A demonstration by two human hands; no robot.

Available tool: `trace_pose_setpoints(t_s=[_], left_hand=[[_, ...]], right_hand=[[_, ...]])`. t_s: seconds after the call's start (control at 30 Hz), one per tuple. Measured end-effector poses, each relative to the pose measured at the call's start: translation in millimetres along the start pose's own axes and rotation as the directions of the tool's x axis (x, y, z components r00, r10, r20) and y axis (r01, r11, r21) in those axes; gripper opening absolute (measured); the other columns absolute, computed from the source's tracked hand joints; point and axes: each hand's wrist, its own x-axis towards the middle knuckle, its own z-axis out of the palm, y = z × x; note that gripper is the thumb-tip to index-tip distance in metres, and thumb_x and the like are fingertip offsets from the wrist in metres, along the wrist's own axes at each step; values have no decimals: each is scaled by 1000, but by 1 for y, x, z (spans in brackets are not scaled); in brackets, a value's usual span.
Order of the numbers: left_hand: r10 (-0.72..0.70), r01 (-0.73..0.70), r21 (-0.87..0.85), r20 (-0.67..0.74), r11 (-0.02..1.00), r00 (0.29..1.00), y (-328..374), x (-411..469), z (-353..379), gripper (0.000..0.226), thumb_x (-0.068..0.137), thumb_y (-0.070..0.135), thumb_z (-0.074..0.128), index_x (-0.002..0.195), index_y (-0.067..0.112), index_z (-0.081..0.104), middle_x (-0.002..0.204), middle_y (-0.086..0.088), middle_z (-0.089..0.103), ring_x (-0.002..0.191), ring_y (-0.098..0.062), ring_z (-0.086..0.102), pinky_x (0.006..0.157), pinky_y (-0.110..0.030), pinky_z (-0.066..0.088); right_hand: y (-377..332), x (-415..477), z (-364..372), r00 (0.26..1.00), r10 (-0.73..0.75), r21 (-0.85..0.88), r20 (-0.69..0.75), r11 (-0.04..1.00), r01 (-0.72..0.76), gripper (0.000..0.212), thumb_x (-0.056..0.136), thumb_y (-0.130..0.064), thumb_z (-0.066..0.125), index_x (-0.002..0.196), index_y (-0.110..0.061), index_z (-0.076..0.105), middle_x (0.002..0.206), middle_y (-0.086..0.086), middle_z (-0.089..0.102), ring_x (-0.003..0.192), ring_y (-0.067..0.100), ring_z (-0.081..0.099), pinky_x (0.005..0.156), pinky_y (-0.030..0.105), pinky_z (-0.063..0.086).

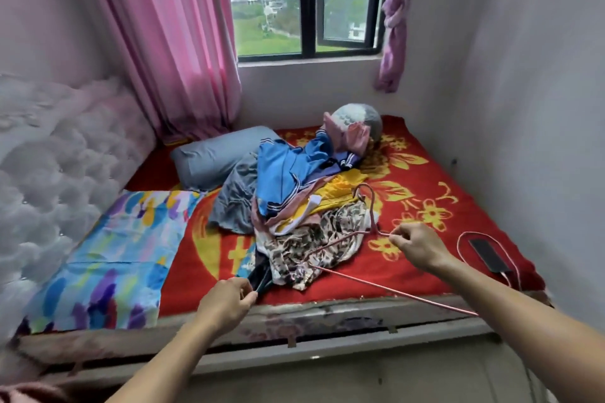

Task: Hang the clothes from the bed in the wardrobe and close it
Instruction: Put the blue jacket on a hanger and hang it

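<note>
Bed point(425, 180) ahead, clothes point(288, 173) at twelve o'clock: right hand point(420, 247) pinches hanger point(393, 290), left hand point(227, 303) grips dark garment point(262, 278), seemingly to thread it.

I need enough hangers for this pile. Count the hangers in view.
1. A pink hanger, pinched by the right hand, lies partly across the clothes pile near the front edge of the bed. Others may be buried under the pile.

Left hand point(229, 303) is pinching dark cloth point(262, 281) at 7 o'clock; right hand point(417, 247) is pinching a hanger point(376, 285) at 4 o'clock.
</note>
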Motion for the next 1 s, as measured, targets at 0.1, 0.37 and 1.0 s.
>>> trace_pose_setpoints(t_s=[0.1, 0.37, 1.0], left_hand=[[34, -36, 17, 83, 999, 996, 12, 71, -3, 21, 90, 42, 56, 74, 29, 57, 76, 10, 62, 74, -11, 58, 63, -29, 43], [124, -151, 170, 161, 974, 979, 52, 210, -15, 17, 93, 41, 50, 81, 30, 55, 75, 13, 52, 74, -10, 49, 64, -28, 42], [-147, 104, 157, 291, 982, 945, 28, 490, 56, 19, 92, 37, 52, 93, 22, 63, 87, 1, 68, 81, -17, 61, 66, -32, 48]], right_hand=[[13, 56, 0, 996, 91, 11, -25, 996, -90, 18, 88, -40, 65, 77, -26, 68, 75, -11, 67, 72, 10, 64, 69, 35, 53], [27, 155, 1, 944, 291, 139, -153, 953, -271, 18, 90, -34, 63, 79, -21, 70, 76, -5, 68, 73, 18, 63, 68, 33, 49], [152, 514, 199, 533, 827, 677, 181, 288, -677, 19, 102, -13, 40, 107, -9, 58, 65, 10, 56, 27, 9, 52, 31, 14, 31]])
